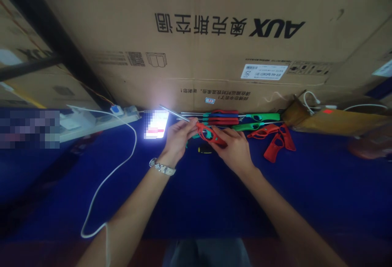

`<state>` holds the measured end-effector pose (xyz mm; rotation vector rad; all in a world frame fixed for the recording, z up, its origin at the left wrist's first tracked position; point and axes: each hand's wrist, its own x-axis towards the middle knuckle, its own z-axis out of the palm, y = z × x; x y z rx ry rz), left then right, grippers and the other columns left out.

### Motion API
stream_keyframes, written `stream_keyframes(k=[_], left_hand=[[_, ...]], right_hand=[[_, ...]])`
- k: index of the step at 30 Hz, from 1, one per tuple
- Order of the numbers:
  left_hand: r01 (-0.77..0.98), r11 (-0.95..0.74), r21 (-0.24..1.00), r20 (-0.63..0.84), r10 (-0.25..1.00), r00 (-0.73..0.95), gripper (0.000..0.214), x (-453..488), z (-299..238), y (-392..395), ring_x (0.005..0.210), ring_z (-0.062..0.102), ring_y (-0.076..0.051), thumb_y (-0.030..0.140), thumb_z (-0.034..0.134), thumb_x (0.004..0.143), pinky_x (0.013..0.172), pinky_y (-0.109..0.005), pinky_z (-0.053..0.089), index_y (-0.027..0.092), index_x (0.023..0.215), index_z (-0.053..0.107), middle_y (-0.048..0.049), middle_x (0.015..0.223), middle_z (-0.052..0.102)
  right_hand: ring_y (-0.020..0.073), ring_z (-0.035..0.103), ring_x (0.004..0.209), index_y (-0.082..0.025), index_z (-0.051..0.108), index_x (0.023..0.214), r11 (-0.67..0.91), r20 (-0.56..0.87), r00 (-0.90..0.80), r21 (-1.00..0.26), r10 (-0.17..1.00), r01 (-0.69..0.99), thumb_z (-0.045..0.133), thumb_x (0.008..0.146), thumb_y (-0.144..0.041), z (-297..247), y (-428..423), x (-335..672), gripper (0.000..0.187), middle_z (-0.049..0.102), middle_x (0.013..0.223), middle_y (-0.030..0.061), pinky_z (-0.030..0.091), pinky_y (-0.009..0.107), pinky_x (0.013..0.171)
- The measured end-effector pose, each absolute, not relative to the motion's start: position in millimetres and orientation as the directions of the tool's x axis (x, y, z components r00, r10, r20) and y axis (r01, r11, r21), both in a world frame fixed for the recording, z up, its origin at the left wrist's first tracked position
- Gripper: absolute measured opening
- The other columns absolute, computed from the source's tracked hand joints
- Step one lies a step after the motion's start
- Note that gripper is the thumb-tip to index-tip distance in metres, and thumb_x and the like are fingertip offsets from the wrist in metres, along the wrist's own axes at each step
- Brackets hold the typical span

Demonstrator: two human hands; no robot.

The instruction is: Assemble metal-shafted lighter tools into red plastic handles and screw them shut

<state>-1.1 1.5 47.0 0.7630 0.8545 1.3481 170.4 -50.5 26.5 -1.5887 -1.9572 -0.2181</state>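
Between my hands is a red long-nosed gas lighter [206, 131], its metal tube pointing up and to the left. My left hand [179, 136] pinches it where the tube meets the red body. Around the handle end my right hand [234, 146] is closed. Behind them lie several finished-looking lighters in red and blue [223, 116], plus green lighters [263, 117]. Right of my right hand are loose red handle shells [275, 146]. A small yellow and black tool handle [204, 149] lies just below the held lighter, partly hidden.
A lit phone [157, 124] leans near my left hand. A white power strip [94, 124] and trailing white cable [134, 136] are on the left. A large cardboard box [199, 67] stands behind the blue work surface [196, 201]. A brown open box [330, 122] sits at right.
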Motion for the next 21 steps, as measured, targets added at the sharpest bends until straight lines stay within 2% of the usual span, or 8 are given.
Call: stream_keyframes(k=[2, 6, 10, 15, 18, 21], left_hand=[[-0.507, 0.088, 0.857, -0.087, 0.996, 0.025, 0.015, 0.2, 47.0, 0.2, 0.070, 0.069, -0.012, 0.021, 0.087, 0.066, 0.082, -0.031, 0.057, 0.016, 0.075, 0.076, -0.0007, 0.073, 0.074], [-0.538, 0.146, 0.830, -0.134, 0.989, 0.062, 0.013, -1.1, 45.7, 0.9, 0.070, 0.069, -0.011, 0.020, 0.086, 0.068, 0.083, -0.029, 0.057, 0.016, 0.075, 0.076, -0.0006, 0.075, 0.075], [-0.567, 0.211, 0.796, -0.193, 0.977, 0.093, 0.015, -3.0, 43.3, 2.7, 0.070, 0.068, -0.011, 0.021, 0.086, 0.070, 0.082, -0.029, 0.057, 0.016, 0.081, 0.077, -0.0023, 0.082, 0.076], [-0.609, 0.241, 0.756, -0.219, 0.969, 0.112, 0.013, -3.1, 44.2, 2.4, 0.074, 0.069, -0.012, 0.019, 0.084, 0.072, 0.082, -0.028, 0.057, 0.015, 0.081, 0.076, -0.0023, 0.083, 0.075], [-0.604, 0.239, 0.760, -0.212, 0.970, 0.117, 0.015, -3.2, 45.9, 1.9, 0.074, 0.070, -0.012, 0.019, 0.085, 0.071, 0.082, -0.028, 0.058, 0.014, 0.081, 0.076, -0.0026, 0.083, 0.075], [-0.597, 0.236, 0.767, -0.210, 0.971, 0.114, 0.014, -3.6, 46.9, 1.7, 0.074, 0.070, -0.012, 0.020, 0.085, 0.072, 0.081, -0.027, 0.058, 0.014, 0.081, 0.076, -0.0025, 0.083, 0.075]], right_hand=[[0.0236, 0.069, 0.092, -0.028, 0.067, 0.129, 0.280, 0.536, -0.114, -0.240, 0.837, 0.929, 0.071, 0.087, -0.029, 26.7, -49.4, 169.7, 0.042, 0.074, 0.103, 0.0056, 0.053, 0.037, 0.082], [0.0193, 0.070, 0.083, -0.031, 0.065, 0.133, 0.272, 0.521, -0.100, -0.266, 0.848, 0.925, 0.070, 0.088, -0.032, 24.7, -50.0, 170.2, 0.045, 0.072, 0.105, 0.0044, 0.053, 0.028, 0.065], [0.0168, 0.069, 0.076, -0.034, 0.065, 0.133, 0.255, 0.549, -0.110, -0.196, 0.828, 0.947, 0.068, 0.090, -0.039, 22.7, -52.0, 171.2, 0.043, 0.071, 0.103, 0.0029, 0.049, 0.025, 0.056], [0.0179, 0.069, 0.078, -0.030, 0.055, 0.144, 0.306, 0.571, -0.195, -0.103, 0.797, 0.947, 0.058, 0.092, -0.059, 23.2, -53.6, 170.8, 0.059, 0.068, 0.106, 0.0066, 0.051, 0.025, 0.061], [0.0167, 0.068, 0.078, -0.030, 0.058, 0.141, 0.323, 0.595, -0.204, -0.101, 0.778, 0.941, 0.051, 0.097, -0.055, 22.8, -53.4, 171.1, 0.051, 0.067, 0.109, 0.0069, 0.052, 0.026, 0.065], [0.0174, 0.068, 0.083, -0.031, 0.061, 0.137, 0.348, 0.618, -0.213, -0.105, 0.757, 0.932, 0.052, 0.098, -0.052, 21.8, -52.4, 171.8, 0.046, 0.068, 0.109, 0.0067, 0.053, 0.027, 0.073]])
